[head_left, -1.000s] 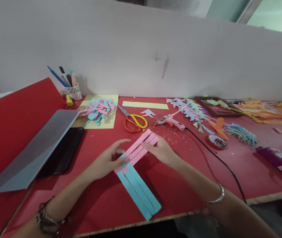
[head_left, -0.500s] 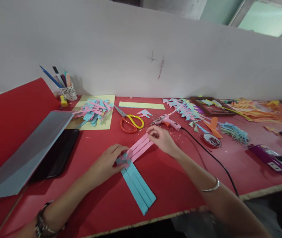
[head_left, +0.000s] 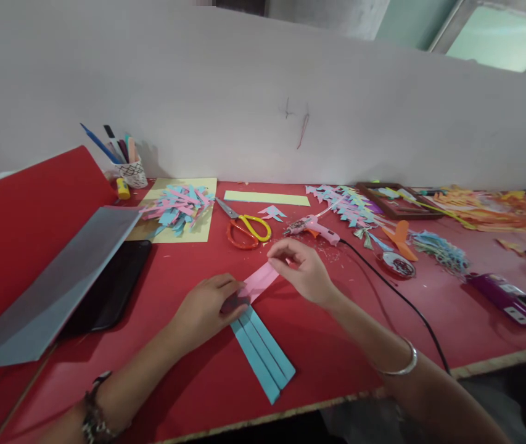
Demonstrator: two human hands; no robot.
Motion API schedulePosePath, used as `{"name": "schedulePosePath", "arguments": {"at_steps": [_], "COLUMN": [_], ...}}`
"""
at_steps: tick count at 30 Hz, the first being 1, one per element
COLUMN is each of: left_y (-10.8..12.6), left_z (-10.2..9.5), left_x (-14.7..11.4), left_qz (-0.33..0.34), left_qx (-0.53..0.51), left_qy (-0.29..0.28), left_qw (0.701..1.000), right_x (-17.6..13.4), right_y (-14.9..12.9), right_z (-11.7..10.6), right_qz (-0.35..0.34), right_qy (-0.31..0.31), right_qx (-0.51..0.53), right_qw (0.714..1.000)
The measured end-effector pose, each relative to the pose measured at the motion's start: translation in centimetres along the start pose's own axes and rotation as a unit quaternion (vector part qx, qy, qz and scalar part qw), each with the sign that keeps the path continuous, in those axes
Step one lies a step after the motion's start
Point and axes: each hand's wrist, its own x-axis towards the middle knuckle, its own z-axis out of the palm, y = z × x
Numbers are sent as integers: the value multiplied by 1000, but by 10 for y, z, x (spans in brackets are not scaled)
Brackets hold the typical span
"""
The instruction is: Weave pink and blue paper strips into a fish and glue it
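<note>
Over the red table, my left hand (head_left: 209,305) pinches the crossing where pink paper strips (head_left: 261,282) meet blue paper strips (head_left: 265,354). Its thumb and fingers partly hide that crossing. The blue strips lie side by side and slant toward the table's front edge. The pink ones run up and right to my right hand (head_left: 304,271), whose thumb and fingers are closed on their far end and cover it. Just beyond my right hand lies a pink glue gun (head_left: 311,226), and scissors (head_left: 248,229) with red and yellow handles rest behind the pink strips.
Cut pink and blue paper strips (head_left: 179,206) are heaped on a yellow sheet (head_left: 202,229). A dark phone or tablet (head_left: 126,283) and a pen cup (head_left: 132,174) stand left. The glue gun's black cord (head_left: 396,296) crosses the right side near a purple power strip (head_left: 512,299).
My right hand has come slightly down toward me, its fingers more curled over the pink strips' end. Less of the pink strips shows. My left hand stays at the crossing.
</note>
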Motion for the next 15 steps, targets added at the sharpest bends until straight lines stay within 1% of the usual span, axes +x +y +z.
{"name": "schedulePosePath", "arguments": {"at_steps": [2,4,7,8,9,10,11,12,13,14,15], "left_y": [1,2,1,1,1,0,0,-1,-2,-3,-5], "left_z": [0,0,1,1,1,1,0,0,-2,-3,-5], "left_x": [1,2,2,2,2,2,2,2,1,1,1], "left_qz": [7,7,-8,-19,-31,-40,-45,-43,-35,-21,-4], "left_qx": [0,-6,-12,-10,-8,-8,-11,-17,-24,-33,-43], "left_qy": [5,6,8,10,12,13,10,6,1,-4,-8], "left_qw": [1000,1000,1000,1000,999,999,999,999,999,999,999], "right_x": [-2,-4,-2,0,2,4,5,7,7,7,5], "right_y": [-6,-8,-7,-5,-3,0,3,5,8,10,11], "right_z": [2,2,-2,-6,-10,-14,-19,-22,-25,-26,-26], "right_qz": [-41,-68,-52,-45,-45,-53,-68,-83,-101,-120,-141], "right_qy": [-8,-35,-76,-78,-75,-70,-67,-74,-92,-120,-155], "right_qx": [-73,-113,-97,-106,-138,-193,-263,-331,-386,-418,-426], "right_qw": [996,991,991,990,987,977,960,937,912,892,880]}}
